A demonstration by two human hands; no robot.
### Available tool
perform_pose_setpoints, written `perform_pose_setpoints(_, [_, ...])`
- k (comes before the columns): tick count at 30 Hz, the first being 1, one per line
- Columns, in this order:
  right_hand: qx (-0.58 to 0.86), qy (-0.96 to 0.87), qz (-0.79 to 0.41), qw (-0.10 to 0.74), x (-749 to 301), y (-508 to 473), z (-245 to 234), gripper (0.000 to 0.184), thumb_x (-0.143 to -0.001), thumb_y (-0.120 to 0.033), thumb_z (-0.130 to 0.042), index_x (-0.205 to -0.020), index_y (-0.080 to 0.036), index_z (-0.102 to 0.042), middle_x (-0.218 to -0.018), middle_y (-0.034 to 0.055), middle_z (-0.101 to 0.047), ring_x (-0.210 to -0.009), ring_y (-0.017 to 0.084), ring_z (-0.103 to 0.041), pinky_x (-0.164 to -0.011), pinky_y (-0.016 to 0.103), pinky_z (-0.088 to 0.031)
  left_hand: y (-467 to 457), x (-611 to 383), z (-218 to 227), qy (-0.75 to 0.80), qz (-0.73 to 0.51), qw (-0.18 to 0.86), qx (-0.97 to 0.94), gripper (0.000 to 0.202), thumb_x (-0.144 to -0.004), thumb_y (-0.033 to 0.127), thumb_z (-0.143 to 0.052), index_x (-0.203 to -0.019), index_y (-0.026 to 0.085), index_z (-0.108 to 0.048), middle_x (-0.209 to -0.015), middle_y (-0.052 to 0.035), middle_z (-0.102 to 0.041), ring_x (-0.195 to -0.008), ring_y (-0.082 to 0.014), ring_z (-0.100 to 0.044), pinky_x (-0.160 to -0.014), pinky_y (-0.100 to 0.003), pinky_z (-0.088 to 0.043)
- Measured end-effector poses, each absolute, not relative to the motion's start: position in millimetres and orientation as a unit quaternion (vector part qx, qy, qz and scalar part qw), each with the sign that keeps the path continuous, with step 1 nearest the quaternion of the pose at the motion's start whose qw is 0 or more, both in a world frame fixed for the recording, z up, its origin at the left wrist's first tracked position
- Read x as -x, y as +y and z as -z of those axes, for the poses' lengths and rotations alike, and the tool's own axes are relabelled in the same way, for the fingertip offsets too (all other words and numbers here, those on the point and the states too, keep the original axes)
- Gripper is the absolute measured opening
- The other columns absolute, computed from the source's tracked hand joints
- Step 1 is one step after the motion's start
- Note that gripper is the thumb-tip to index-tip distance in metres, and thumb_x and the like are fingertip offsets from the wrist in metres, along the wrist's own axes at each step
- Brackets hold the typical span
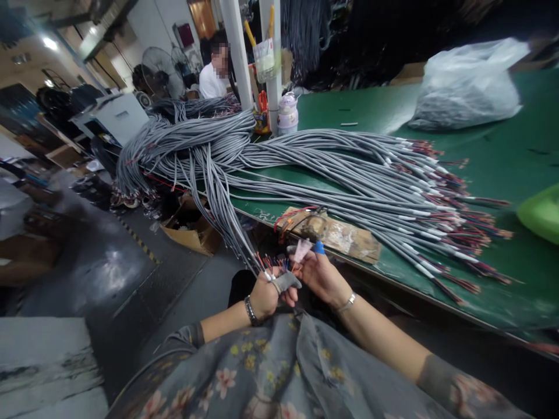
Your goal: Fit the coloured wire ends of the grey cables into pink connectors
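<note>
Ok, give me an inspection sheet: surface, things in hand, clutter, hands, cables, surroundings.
Surface: green tabletop, largely covered by cables.
Things in hand: cable bundle, coloured wire ends exposed.
Clutter: plastic bag, lilac container, worn board near the edge.
Hands: left hand grips the bundle; right hand beside the wire ends, its grip unclear.
Cables: grey cables heaped and fanned out, some hanging over the edge.
Surroundings: person in white, fan, cardboard box below.

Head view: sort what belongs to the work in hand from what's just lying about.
Likely in the work:
left hand, gripping grey cables
right hand, close to their coloured wire ends
similar cables spread on the green table

Apparently just lying about:
pale plastic bag
lilac container
cardboard box
bright green item
</note>
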State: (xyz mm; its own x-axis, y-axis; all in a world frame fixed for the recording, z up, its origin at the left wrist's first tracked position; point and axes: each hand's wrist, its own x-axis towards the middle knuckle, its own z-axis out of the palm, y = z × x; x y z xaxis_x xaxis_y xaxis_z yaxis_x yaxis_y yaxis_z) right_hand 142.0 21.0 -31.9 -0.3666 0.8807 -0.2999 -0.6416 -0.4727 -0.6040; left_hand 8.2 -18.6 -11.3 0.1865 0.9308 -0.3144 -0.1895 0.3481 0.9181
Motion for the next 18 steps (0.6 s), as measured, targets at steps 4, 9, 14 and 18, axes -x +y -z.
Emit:
perform_pose_setpoints(4, [0.312, -0.198, -0.796, 0.479, -144.1, 21.2, 28.3, 0.038, -0.067, -0.059, -0.07, -0.075, -0.022, -0.07, -0.074, 0.0021, -0.067, -0.063, 0.013, -0.057, -0.058, 0.025, -0.047, -22.3, -9.2, 14.5, 0.491, -0.473, 0.617, -0.393, 0.049, -0.062, 0.063, -0.066, -0.061, 0.015, -0.057, -0.046, -0.0015, -0.059, -0.033, -0.0093, -0.05, -0.034, -0.019, -0.034])
perform_pose_setpoints(9, [0.345, -0.244, -0.746, 0.515, -141.9, 21.7, 25.2, 0.034, -0.064, -0.052, -0.075, -0.073, -0.02, -0.069, -0.064, -0.0008, -0.061, -0.057, 0.012, -0.051, -0.053, 0.024, -0.043, -20.5, -12.7, 17.3, 0.51, -0.477, 0.579, -0.42, 0.048, -0.068, 0.062, -0.064, -0.068, 0.014, -0.06, -0.051, -0.0014, -0.062, -0.037, -0.0087, -0.053, -0.036, -0.018, -0.036])
perform_pose_setpoints(14, [0.388, -0.293, -0.688, 0.539, -139.4, 20.2, 25.5, 0.049, -0.064, -0.07, -0.064, -0.071, -0.022, -0.067, -0.063, 0.0003, -0.062, -0.058, 0.014, -0.052, -0.055, 0.028, -0.043, -18.6, -13.6, 13.9, 0.525, -0.461, 0.567, -0.436, 0.045, -0.071, 0.06, -0.063, -0.068, 0.014, -0.061, -0.051, -0.0013, -0.062, -0.037, -0.0082, -0.052, -0.037, -0.018, -0.035])
perform_pose_setpoints(18, [0.43, -0.362, -0.622, 0.545, -138.6, 20.5, 25.5, 0.053, -0.066, -0.075, -0.056, -0.065, -0.023, -0.066, -0.067, 0.0026, -0.064, -0.061, 0.017, -0.053, -0.059, 0.031, -0.044, -16.8, -13.8, 14.1, 0.521, -0.457, 0.573, -0.439, 0.043, -0.072, 0.057, -0.062, -0.067, 0.014, -0.061, -0.05, -0.0006, -0.06, -0.037, -0.0085, -0.052, -0.037, -0.019, -0.034])
